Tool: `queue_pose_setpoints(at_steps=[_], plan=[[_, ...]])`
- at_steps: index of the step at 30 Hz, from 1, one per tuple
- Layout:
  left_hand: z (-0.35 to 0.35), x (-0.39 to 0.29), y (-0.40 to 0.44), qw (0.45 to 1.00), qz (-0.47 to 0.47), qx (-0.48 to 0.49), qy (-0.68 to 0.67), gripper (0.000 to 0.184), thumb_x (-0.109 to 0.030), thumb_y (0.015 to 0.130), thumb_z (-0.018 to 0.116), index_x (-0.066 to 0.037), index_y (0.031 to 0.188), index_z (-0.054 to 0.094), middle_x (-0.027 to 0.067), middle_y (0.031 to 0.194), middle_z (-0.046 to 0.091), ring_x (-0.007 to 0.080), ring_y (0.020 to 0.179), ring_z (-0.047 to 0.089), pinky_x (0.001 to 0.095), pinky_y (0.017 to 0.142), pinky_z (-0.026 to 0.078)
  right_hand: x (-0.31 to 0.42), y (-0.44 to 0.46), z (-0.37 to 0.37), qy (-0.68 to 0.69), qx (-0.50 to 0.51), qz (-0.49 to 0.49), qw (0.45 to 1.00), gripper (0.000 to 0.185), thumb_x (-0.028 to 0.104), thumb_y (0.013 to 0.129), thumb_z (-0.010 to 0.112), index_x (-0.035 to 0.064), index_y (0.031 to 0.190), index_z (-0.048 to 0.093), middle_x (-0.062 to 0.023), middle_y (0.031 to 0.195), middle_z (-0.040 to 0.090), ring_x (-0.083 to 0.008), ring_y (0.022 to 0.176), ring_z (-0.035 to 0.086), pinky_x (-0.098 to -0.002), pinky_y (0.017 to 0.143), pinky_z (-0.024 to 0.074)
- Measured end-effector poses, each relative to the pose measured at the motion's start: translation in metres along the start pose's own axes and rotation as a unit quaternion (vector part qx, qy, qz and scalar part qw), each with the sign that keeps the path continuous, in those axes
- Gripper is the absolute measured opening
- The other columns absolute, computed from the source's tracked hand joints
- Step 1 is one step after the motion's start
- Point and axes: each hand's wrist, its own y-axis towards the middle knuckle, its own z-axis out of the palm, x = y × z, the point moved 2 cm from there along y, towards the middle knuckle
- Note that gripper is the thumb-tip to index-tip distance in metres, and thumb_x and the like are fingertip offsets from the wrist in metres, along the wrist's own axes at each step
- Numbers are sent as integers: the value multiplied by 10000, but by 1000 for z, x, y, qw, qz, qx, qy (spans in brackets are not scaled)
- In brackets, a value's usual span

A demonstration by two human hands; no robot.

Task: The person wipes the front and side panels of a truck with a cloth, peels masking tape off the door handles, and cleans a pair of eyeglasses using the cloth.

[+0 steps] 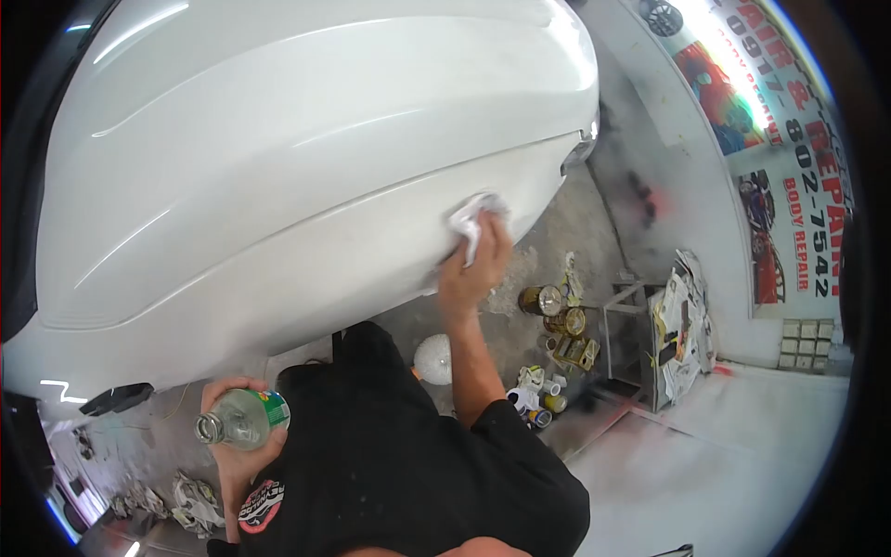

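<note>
My left hand (pixel 249 459) is wrapped round a clear bottle (pixel 237 420) with a green label. Its uncapped mouth points toward the left, and the bottle is held low beside my body. My right hand (pixel 475 269) presses a crumpled white cloth (pixel 475 212) against the lower part of a white car's body panel (pixel 371 241). The fingers are closed over the cloth, slightly blurred. A long seam (pixel 316 215) runs across the panel above the cloth.
Several tins (pixel 548 299) stand on the concrete floor below my right arm. A metal frame stand (pixel 624 339) holds a stack of paper (pixel 685 325). A banner (pixel 798 213) hangs on the right wall. Crumpled paper (pixel 197 501) lies at lower left.
</note>
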Motion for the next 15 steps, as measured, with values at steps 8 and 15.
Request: queue_pose_setpoints(at_steps=[8, 15], plan=[[-45, 6, 9, 996, 16, 91, 18, 688, -86, 674, 833, -34, 1275, 501, 125, 1155, 650, 208, 1071, 641, 370, 949, 528, -11, 6, 1, 28, 5, -70, 997, 416, -118, 782, 644, -33, 1188, 671, -195, 1228, 656, -404, 1157, 619, -478, 1013, 493], [-122, 38, -37, 991, 28, 129, -10, 682, -86, 675, 832, -30, 1269, 501, 122, 1146, 655, 204, 1067, 646, 368, 958, 529, 107, -30, 21, -43, -42, -79, 995, 276, -62, 839, 658, -17, 1108, 700, -175, 1153, 680, -374, 1121, 646, -428, 964, 516]])
